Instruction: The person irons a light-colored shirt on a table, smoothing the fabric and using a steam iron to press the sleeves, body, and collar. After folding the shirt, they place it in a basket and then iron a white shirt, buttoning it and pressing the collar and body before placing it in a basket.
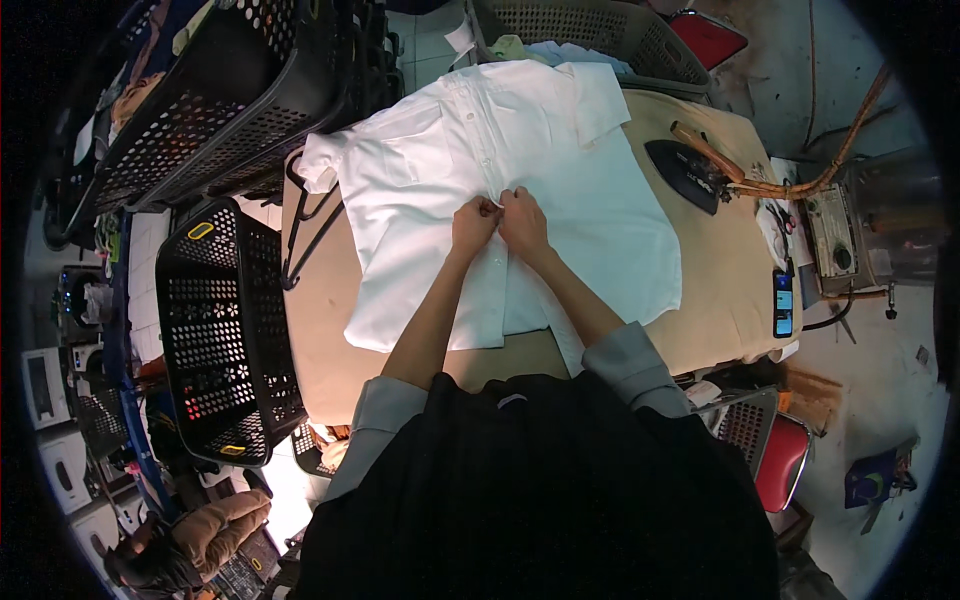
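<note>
A white short-sleeved button-up shirt (600, 230) lies front side up on the padded ironing table, its collar end away from me and its hem toward me. At the middle of its front placket, my left hand (474, 228) and my right hand (523, 222) meet with fingertips pinched on the cloth edge. Whether a button sits between the fingers is hidden. Small buttons show along the placket above and below my hands. To the left of the shirt, a black clothes hanger (318, 235) rests at the table's edge, partly under the sleeve.
A dark iron (682, 175) stands right of the shirt, its wrapped cable rising rightward. Scissors (780, 215) and a phone (783, 305) lie on the tan table cover (725, 335)'s right edge. Black baskets (215, 330) stand left; another basket (640, 45) holds clothes behind. A person (190, 545) is at lower left.
</note>
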Demonstrator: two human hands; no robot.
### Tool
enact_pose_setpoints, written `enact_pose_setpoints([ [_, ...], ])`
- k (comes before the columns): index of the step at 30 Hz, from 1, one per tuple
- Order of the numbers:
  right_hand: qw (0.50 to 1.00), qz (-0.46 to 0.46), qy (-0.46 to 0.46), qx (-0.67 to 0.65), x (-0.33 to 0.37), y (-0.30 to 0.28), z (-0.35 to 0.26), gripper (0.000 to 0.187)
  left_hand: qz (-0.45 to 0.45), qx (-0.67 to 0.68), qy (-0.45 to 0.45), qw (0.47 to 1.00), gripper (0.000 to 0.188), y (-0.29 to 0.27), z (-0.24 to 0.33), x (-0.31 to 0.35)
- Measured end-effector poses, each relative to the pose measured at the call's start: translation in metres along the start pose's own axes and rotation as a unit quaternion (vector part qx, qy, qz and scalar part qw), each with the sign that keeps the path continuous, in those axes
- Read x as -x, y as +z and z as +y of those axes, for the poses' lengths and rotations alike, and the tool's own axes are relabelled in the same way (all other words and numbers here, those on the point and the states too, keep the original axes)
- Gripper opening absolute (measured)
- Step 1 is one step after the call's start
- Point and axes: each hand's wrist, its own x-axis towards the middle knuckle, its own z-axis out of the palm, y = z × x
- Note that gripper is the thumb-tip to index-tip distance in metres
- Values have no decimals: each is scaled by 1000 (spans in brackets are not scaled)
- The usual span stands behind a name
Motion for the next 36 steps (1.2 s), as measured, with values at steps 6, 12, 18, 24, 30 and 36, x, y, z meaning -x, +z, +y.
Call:
enact_pose_setpoints([
  [6,996,-4,63,-60,-1,14,6,12,-28,70,-27,997,13,1,-10,-5],
  [12,988,-14,110,-107,0,15,8,10,14,65,3,998,11,8,-18,-5],
  [18,976,-64,114,-175,-4,12,14,11,-49,254,-43,965,9,0,-18,-3],
  [24,983,-69,137,-96,1,13,-6,17,-114,288,-116,944,12,-19,-5,1],
  [30,990,-41,64,-116,9,13,-10,11,-11,252,-83,964,9,-1,-24,-3],
  [36,980,-91,39,-172,-10,23,17,10,-51,273,-73,958,9,-3,-25,-5],
])
